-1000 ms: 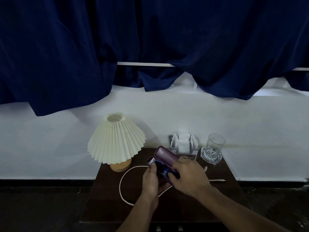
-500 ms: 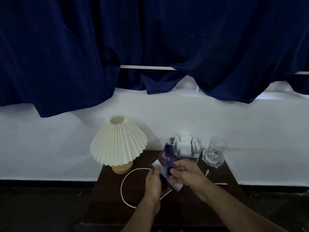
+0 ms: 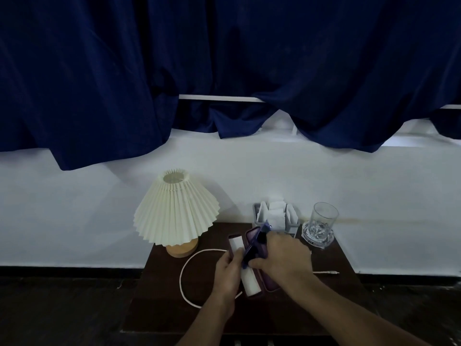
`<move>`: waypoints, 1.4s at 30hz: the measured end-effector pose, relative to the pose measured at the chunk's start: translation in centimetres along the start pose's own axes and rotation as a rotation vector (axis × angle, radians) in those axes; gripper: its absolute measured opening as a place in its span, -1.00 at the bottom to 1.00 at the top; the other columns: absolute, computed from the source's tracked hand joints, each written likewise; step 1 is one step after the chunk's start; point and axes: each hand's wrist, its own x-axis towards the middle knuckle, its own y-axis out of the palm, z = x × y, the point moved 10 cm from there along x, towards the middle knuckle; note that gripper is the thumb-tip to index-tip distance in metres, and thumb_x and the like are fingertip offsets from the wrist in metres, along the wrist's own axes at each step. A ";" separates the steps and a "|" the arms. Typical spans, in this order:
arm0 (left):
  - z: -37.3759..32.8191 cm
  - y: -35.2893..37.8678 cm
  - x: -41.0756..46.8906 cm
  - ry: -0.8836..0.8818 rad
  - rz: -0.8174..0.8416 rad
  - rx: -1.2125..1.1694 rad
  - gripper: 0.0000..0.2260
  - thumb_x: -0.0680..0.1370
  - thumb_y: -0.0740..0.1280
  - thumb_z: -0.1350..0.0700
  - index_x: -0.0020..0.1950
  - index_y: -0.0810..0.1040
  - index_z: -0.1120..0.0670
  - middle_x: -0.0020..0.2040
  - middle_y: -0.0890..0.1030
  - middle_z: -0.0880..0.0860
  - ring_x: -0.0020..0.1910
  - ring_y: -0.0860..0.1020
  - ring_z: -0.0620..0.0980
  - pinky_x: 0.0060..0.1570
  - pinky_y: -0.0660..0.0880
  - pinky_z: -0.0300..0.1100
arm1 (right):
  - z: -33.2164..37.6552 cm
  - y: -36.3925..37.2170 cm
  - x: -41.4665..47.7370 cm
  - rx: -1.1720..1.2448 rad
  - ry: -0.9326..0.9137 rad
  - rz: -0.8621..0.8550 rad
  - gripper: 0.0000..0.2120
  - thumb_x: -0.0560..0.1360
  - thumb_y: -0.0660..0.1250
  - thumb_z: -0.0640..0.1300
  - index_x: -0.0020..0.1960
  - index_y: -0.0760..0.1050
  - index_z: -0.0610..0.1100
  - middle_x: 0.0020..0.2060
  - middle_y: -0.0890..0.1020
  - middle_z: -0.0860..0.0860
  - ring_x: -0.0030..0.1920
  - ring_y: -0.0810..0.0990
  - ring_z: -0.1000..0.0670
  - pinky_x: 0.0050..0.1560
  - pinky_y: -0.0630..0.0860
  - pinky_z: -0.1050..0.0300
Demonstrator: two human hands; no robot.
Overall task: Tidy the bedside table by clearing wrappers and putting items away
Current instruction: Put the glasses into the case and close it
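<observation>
Holding blue glasses (image 3: 257, 244) over an open purple case (image 3: 259, 268) at lower centre of the frame.

The right hand (image 3: 282, 258) pinches the folded glasses; the left hand (image 3: 228, 270) grips the case's white-lined edge. The case lies on the dark bedside table (image 3: 162, 308), between the pleated lamp (image 3: 175, 211) and the glass (image 3: 321, 223), on a white cable (image 3: 189, 290).

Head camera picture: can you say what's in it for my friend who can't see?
Two hands hold an open purple case over a dark bedside table: left hand, right hand. A pleated lamp, a white cable and a glass are there too.
</observation>
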 end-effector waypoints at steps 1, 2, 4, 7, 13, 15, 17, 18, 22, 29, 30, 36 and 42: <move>0.0 0.0 -0.1 -0.004 0.008 0.018 -0.83 0.66 0.26 0.16 0.04 0.65 0.14 0.09 0.67 0.32 0.01 0.63 0.22 0.17 0.54 0.20 | 0.6 -0.4 0.0 -0.035 -0.056 -0.037 -0.28 0.28 0.47 0.36 0.25 0.40 -0.03 0.13 0.54 -0.01 0.15 0.59 -0.09 0.00 0.52 0.03; 0.0 0.0 -0.2 -0.007 0.012 0.033 -0.82 0.67 0.26 0.14 0.03 0.64 0.14 0.09 0.67 0.32 0.02 0.63 0.23 0.17 0.54 0.19 | 1.4 -1.0 -0.1 -0.072 -0.128 -0.090 -0.24 0.28 0.49 0.33 0.30 0.34 -0.04 0.16 0.48 -0.02 0.18 0.55 -0.10 0.06 0.52 0.00; 0.1 0.0 -0.3 -0.007 0.020 0.052 -0.81 0.67 0.25 0.13 0.05 0.64 0.17 0.10 0.66 0.33 0.04 0.63 0.25 0.10 0.57 0.12 | 3.0 -1.4 -0.3 -0.157 -0.305 -0.183 -0.18 0.23 0.53 0.30 0.34 0.33 -0.02 0.23 0.43 -0.07 0.23 0.47 -0.13 0.19 0.46 -0.05; 0.2 0.1 -0.4 -0.015 0.026 0.063 -0.74 0.67 0.25 0.14 0.16 0.61 0.29 0.01 0.68 0.29 -0.10 0.63 0.13 -0.19 0.57 -0.14 | 4.6 -0.3 -0.1 -0.297 -0.555 -0.185 -0.33 0.24 0.51 0.31 0.25 0.53 0.01 0.34 0.47 -0.09 0.44 0.36 -0.20 0.41 0.22 -0.27; -0.4 0.5 -0.7 -0.049 0.015 -0.043 -0.70 0.68 0.21 0.02 0.17 0.63 0.18 0.08 0.71 0.25 0.11 0.67 0.22 0.15 0.57 0.08 | 4.3 -0.6 0.7 -0.282 -0.560 -0.069 -0.72 0.53 0.29 0.14 0.12 0.62 0.04 0.05 0.62 0.05 0.17 0.56 -0.05 0.38 0.04 -0.12; -0.4 0.3 -0.6 -0.056 0.003 -0.052 -0.68 0.69 0.18 -0.03 0.21 0.62 0.13 0.09 0.72 0.18 0.11 0.67 0.18 0.22 0.57 0.15 | 3.8 -1.6 0.9 -0.153 -0.470 -0.087 -0.78 0.57 0.27 0.08 0.11 0.60 0.04 0.05 0.62 0.05 0.10 0.60 -0.05 0.27 0.24 -0.04; -0.2 0.0 -0.4 -0.047 -0.017 -0.047 -0.67 0.70 0.16 -0.06 0.27 0.59 0.10 0.10 0.72 0.14 0.11 0.68 0.14 0.22 0.57 0.15 | 2.8 -2.4 1.2 -0.006 -0.346 -0.105 -0.81 0.58 0.29 0.06 0.01 0.61 -0.01 0.01 0.64 0.03 0.05 0.62 -0.07 0.13 0.40 0.00; -0.2 -0.1 -0.4 -0.045 -0.026 -0.042 -0.66 0.70 0.15 -0.07 0.28 0.58 0.08 0.10 0.72 0.12 0.10 0.68 0.12 0.21 0.57 0.15 | 2.3 -2.6 1.3 0.048 -0.292 -0.100 -0.81 0.58 0.30 0.05 -0.06 0.59 -0.04 -0.03 0.64 0.01 0.02 0.62 -0.08 0.03 0.44 0.04; 0.2 -0.2 -0.6 -0.068 -0.049 -0.032 -0.70 0.70 0.16 -0.06 0.27 0.57 0.05 0.06 0.72 0.14 0.05 0.69 0.16 0.09 0.63 0.13 | 1.2 -3.3 2.0 0.179 -0.135 -0.070 -0.77 0.58 0.31 0.02 -0.19 0.50 -0.07 -0.13 0.65 -0.06 -0.06 0.61 -0.12 -0.19 0.37 0.11; 1.2 0.4 -0.3 -0.132 -0.080 -0.184 -0.65 0.68 0.20 -0.06 0.31 0.56 0.14 0.12 0.69 0.24 0.10 0.66 0.29 0.14 0.59 0.22 | 1.6 -2.6 3.0 0.442 0.005 -0.002 -0.59 0.52 0.36 -0.02 -0.43 0.45 -0.19 -0.48 0.51 -0.05 -0.39 0.48 0.01 -0.43 0.29 0.22; 1.4 0.7 -0.5 -0.161 -0.079 -0.246 -0.63 0.68 0.19 -0.06 0.29 0.57 0.16 0.12 0.69 0.26 0.11 0.64 0.31 0.17 0.56 0.22 | 1.5 -1.8 2.9 0.451 0.019 0.014 -0.58 0.52 0.36 -0.04 -0.46 0.41 -0.17 -0.49 0.49 -0.03 -0.40 0.47 0.01 -0.43 0.29 0.20; 1.6 2.6 -0.9 -0.277 0.030 -0.466 -0.61 0.68 0.14 -0.03 0.22 0.59 0.24 0.02 0.67 0.27 0.07 0.58 0.24 0.30 0.41 0.17 | 1.3 1.5 2.4 0.432 0.005 0.102 -0.58 0.53 0.33 -0.11 -0.47 0.33 -0.11 -0.49 0.42 0.02 -0.31 0.49 -0.03 -0.25 0.33 0.16; 1.8 3.5 -1.3 -0.293 0.031 -0.524 -0.71 0.67 0.17 0.08 0.14 0.59 0.26 0.01 0.66 0.30 0.05 0.59 0.25 0.17 0.48 0.14 | 2.4 2.8 2.1 0.453 -0.061 0.138 -0.61 0.58 0.31 -0.09 -0.42 0.39 -0.08 -0.44 0.49 0.03 -0.32 0.50 0.03 -0.31 0.32 0.16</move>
